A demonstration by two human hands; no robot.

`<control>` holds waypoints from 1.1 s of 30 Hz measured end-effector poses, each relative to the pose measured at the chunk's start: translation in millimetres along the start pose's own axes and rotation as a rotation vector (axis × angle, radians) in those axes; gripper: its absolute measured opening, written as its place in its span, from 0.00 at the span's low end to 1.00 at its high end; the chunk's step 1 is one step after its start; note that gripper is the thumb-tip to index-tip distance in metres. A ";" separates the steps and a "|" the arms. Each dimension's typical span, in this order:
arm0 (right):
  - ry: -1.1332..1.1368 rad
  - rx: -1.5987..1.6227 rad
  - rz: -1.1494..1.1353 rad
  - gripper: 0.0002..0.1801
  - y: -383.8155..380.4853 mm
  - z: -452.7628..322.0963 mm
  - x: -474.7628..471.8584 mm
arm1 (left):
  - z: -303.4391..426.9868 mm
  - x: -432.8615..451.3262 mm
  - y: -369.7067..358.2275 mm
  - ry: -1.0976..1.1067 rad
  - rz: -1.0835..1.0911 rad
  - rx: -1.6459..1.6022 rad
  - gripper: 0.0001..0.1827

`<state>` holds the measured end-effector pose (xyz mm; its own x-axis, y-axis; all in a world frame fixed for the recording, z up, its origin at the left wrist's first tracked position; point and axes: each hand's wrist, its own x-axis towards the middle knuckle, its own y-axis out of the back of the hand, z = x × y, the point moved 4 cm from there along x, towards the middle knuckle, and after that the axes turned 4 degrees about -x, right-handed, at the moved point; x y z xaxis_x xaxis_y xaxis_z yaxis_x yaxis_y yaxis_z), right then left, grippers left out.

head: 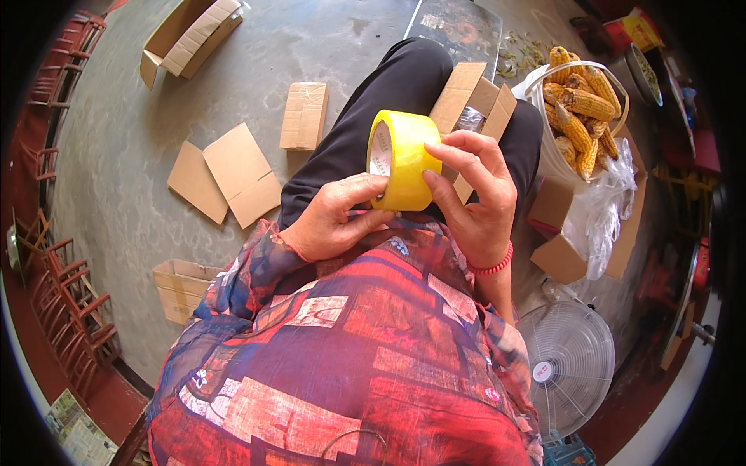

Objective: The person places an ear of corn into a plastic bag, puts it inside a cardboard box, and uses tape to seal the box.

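Observation:
A wide roll of yellow packing tape point(408, 163) is held up over my lap. My left hand point(338, 215) grips its lower rim, with the thumb at the cardboard core and a finger beneath. The thumb and forefinger of my right hand point(475, 186) touch the outer tape surface on the right side; whether they pinch a loose tape end cannot be seen. Behind the roll, a small open cardboard box point(460, 96) rests on my thighs. Its flaps stand up, and something wrapped in clear plastic point(470, 119) shows inside. The tape and my right hand hide part of this box.
On the concrete floor to the left lie a closed carton point(304, 116), flat cardboard pieces point(242, 175) and open boxes point(192, 38). At right stand a white bucket point(539, 116) of corn cobs, a carton point(556, 250) with plastic bags, and a fan point(568, 367).

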<state>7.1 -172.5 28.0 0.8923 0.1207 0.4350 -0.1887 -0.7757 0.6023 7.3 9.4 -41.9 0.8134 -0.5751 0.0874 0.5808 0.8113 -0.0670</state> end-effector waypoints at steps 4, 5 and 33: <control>0.035 0.069 -0.071 0.16 -5.3 -0.9 -9.4 | 7.8 -6.3 3.2 -0.108 -0.028 0.176 0.17; -0.028 0.079 -0.111 0.16 -7.2 -1.2 -10.5 | 10.9 -7.3 3.5 -0.137 -0.039 0.218 0.17; -0.002 0.025 -0.552 0.06 -12.1 -19.9 12.0 | 24.1 -28.0 -2.9 -0.128 0.019 0.222 0.10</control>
<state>12.0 -149.4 39.3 0.8568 0.5123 0.0582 0.3170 -0.6124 0.7242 -18.0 25.7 -20.2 0.8050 -0.5533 0.2138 0.5330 0.8329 0.1490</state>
